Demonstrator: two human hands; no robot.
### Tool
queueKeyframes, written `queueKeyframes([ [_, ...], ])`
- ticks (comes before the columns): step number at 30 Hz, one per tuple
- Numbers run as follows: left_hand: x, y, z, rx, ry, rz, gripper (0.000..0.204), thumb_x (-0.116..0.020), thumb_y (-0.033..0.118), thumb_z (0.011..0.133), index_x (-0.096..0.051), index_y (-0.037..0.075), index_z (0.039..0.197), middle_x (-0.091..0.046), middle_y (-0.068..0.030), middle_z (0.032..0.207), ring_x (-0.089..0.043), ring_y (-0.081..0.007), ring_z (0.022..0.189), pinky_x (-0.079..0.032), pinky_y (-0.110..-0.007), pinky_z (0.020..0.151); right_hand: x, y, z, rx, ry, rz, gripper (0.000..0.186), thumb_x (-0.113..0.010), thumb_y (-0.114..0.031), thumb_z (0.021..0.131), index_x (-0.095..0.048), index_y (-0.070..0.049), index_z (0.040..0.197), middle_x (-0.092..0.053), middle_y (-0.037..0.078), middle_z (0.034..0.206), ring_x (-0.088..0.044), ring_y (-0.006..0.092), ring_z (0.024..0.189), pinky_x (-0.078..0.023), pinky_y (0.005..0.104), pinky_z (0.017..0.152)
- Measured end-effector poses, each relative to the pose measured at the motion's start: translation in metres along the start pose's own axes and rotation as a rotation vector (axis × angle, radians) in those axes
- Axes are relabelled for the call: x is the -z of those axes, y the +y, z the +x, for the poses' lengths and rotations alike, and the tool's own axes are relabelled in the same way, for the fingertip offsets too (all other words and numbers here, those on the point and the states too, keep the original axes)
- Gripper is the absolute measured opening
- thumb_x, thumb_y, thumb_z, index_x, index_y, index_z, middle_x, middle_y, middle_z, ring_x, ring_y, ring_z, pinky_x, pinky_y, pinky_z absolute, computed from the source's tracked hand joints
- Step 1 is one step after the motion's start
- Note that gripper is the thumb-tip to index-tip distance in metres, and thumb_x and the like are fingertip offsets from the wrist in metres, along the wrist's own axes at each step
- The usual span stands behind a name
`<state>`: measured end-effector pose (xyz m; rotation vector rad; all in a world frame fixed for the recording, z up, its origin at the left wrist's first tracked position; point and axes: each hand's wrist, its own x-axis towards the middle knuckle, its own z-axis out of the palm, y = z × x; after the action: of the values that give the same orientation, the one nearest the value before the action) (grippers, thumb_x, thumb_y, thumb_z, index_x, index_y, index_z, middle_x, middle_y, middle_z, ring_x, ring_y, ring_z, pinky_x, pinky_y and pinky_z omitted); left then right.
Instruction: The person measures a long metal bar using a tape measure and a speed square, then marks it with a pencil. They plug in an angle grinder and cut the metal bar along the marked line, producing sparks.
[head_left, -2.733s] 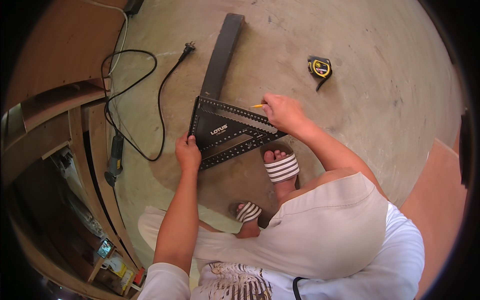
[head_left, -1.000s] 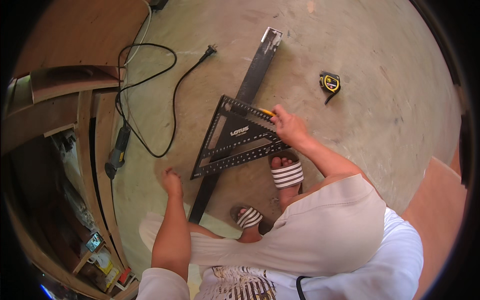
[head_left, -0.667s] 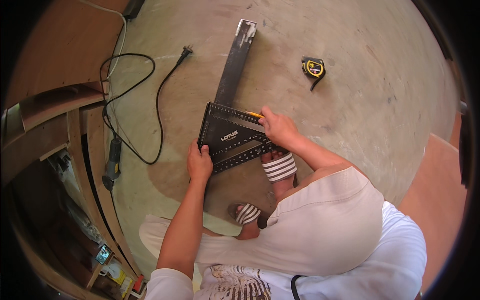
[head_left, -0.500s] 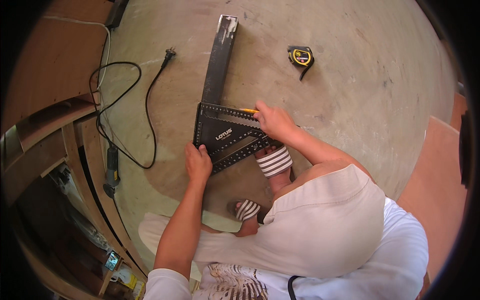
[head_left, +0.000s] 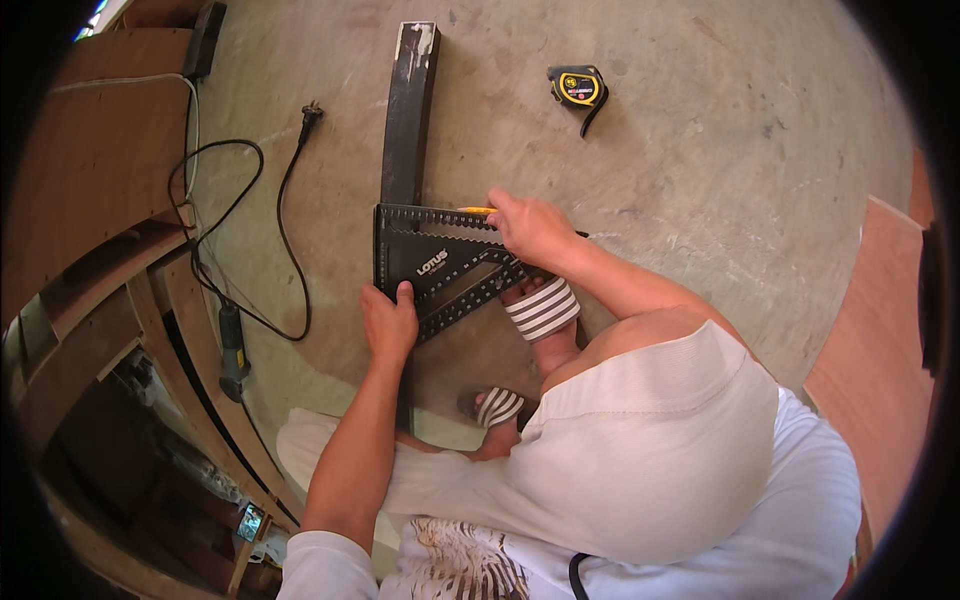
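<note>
A black triangular speed square (head_left: 405, 262) with white markings lies across a long black metal bar (head_left: 405, 130), whose far end has whitish smears. My left hand (head_left: 389, 322) is closed on the square's left edge at its near corner, thumb on top; whether its fingers also grip the bar beneath is hidden. In my right hand (head_left: 535, 232) is a yellow pencil (head_left: 476, 210), pinched low along the square's far edge. Its point is directed left, toward the bar, and lies close to the square's ruled edge.
A yellow and black tape measure (head_left: 578, 88) lies on the floor at the far right. To the left are a black cord with a plug (head_left: 311, 113) and an angle grinder (head_left: 232, 350). Wooden framing (head_left: 185, 330) borders the left side. My sandalled foot (head_left: 545, 310) is just below the square.
The whole view has shifted slightly, so the bar, square and tape measure appear farther left. Both hands keep their hold on the square and pencil, with little movement against the square.
</note>
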<state>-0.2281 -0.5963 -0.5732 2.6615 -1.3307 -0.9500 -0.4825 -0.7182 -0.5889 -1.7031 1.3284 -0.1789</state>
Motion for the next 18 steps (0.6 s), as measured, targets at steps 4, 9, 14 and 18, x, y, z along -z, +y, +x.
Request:
queueKeyframes([
  [4,0.004,0.005,-0.001,0.012,0.004,-0.02,0.054,-0.064,0.034,0.092,-0.047,-0.011,0.119,-0.054,-0.0308,0.12,-0.053,-0.0469,0.112,-0.042,-0.048,0.097,-0.003,0.002,-0.001,0.022,0.02,0.018,0.017,-0.055,-0.025,0.096,-0.051,-0.01,0.104,-0.068,0.02,0.078,-0.065,0.0446,0.076,-0.048,0.0566,0.066],
  [9,0.008,0.009,-0.002,0.013,0.001,-0.053,0.055,-0.065,0.035,0.092,-0.047,-0.01,0.12,-0.054,-0.0303,0.121,-0.054,-0.0464,0.113,-0.043,-0.049,0.097,0.003,-0.006,0.0,-0.022,-0.015,-0.023,0.014,-0.055,-0.02,0.095,-0.054,-0.01,0.106,-0.069,0.02,0.082,-0.064,0.0451,0.079,-0.048,0.056,0.067],
  [14,0.003,0.005,-0.002,0.015,0.025,-0.031,0.056,-0.066,0.035,0.091,-0.047,-0.009,0.12,-0.055,-0.0298,0.12,-0.054,-0.0461,0.112,-0.044,-0.049,0.096,0.002,-0.008,0.0,-0.038,-0.021,-0.039,0.016,-0.054,-0.024,0.096,-0.053,-0.011,0.105,-0.069,0.02,0.082,-0.064,0.045,0.082,-0.048,0.056,0.07],
  [18,0.0,0.003,-0.001,-0.008,0.066,-0.039,0.055,-0.067,0.035,0.091,-0.048,-0.009,0.118,-0.055,-0.0297,0.119,-0.054,-0.0463,0.111,-0.044,-0.049,0.096,0.0,-0.007,0.0,-0.028,0.006,-0.047,0.016,-0.055,-0.024,0.095,-0.053,-0.011,0.105,-0.068,0.021,0.082,-0.064,0.0459,0.081,-0.047,0.0563,0.069],
])
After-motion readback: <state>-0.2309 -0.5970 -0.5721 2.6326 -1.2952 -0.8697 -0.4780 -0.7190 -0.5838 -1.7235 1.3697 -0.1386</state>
